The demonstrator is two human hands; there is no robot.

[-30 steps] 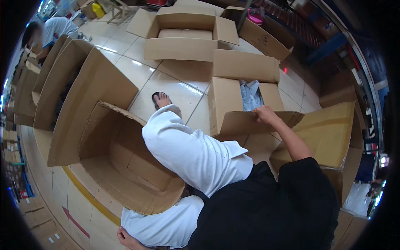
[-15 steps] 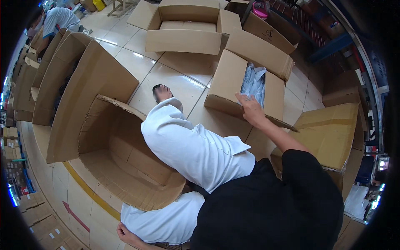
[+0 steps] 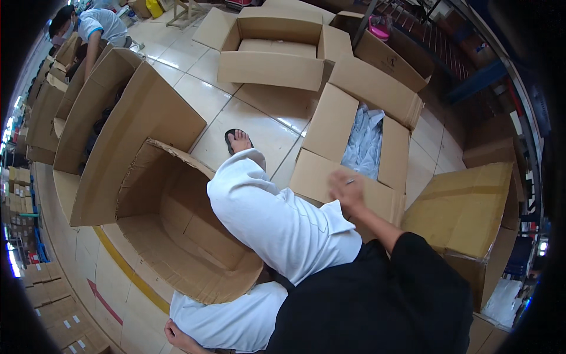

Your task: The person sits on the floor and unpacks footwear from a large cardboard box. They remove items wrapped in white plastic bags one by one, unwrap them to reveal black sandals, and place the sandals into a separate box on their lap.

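My right hand (image 3: 348, 190) is over the near flap (image 3: 377, 200) of an open cardboard box (image 3: 330, 121) in front of me, to the right. Motion smears its fingers, so their pose is unclear. Inside the box, grey-blue items in clear plastic bags (image 3: 362, 144) show between the flaps. My left hand (image 3: 178, 336) rests by my left knee, at the lower edge, its fingers curled and seemingly bare of anything. Between my legs and to the left, a large cardboard box (image 3: 183, 236) lies with its opening toward me, and nothing shows in it.
Another open box (image 3: 268, 65) stands farther ahead. Tall boxes with dark contents (image 3: 135, 112) stand on the left, where a person in a light shirt (image 3: 103, 29) leans over cartons. A taped carton (image 3: 466, 200) is at the right, and a box with a pink object (image 3: 379, 28) behind.
My right hand has drawn back toward me from the box's near edge. The near flap now lies folded outward, and more of the bagged items shows. My left hand stays by the knee.
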